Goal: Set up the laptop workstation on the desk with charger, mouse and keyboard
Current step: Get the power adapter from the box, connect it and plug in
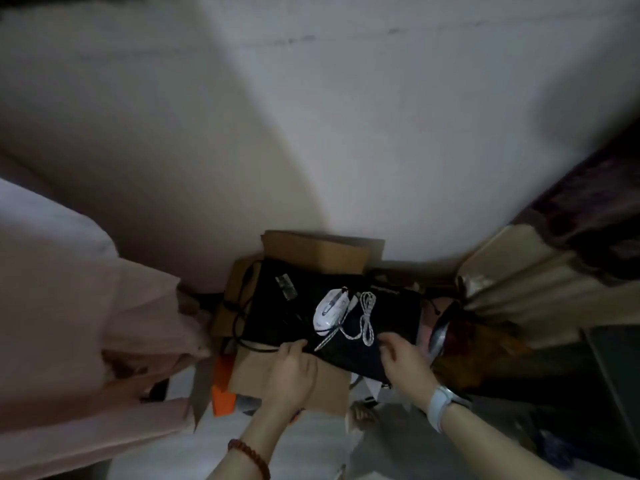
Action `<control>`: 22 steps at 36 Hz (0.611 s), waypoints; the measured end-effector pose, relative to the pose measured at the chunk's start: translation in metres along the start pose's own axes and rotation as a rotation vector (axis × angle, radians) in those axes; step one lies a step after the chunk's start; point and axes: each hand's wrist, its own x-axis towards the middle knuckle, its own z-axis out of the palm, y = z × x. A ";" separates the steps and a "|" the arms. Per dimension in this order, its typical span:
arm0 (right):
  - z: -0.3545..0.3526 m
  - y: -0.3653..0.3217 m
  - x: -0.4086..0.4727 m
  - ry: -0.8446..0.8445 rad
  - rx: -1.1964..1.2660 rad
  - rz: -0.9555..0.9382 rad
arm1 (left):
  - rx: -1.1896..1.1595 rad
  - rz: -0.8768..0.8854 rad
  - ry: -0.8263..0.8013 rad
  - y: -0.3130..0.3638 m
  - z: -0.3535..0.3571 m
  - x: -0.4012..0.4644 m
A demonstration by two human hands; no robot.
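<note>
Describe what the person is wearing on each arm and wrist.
Both forearms are bare, no sleeves in view. The left hand has a reddish-brown round-bead bracelet at its wrist. The right hand has a pale band, probably a watch strap, around its wrist.

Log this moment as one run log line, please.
left hand grips keyboard edge | right hand open by it | mouse on top

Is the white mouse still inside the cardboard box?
No, the white mouse lies on top of the black laptop, beside its coiled white cable.
</note>
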 end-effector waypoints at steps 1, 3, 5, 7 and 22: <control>0.006 0.001 0.019 0.013 0.008 -0.012 | 0.066 -0.002 0.007 -0.007 0.008 0.019; 0.017 0.003 0.054 0.048 0.020 -0.047 | 0.259 0.009 -0.004 -0.022 0.021 0.058; 0.026 0.002 0.084 0.084 0.015 -0.094 | 0.455 0.022 -0.029 -0.035 0.026 0.097; 0.037 0.003 0.116 0.113 -0.037 -0.168 | 0.674 0.071 -0.066 -0.049 0.030 0.138; 0.080 0.012 0.175 0.038 -0.272 -0.318 | 0.950 0.312 -0.313 -0.077 0.028 0.226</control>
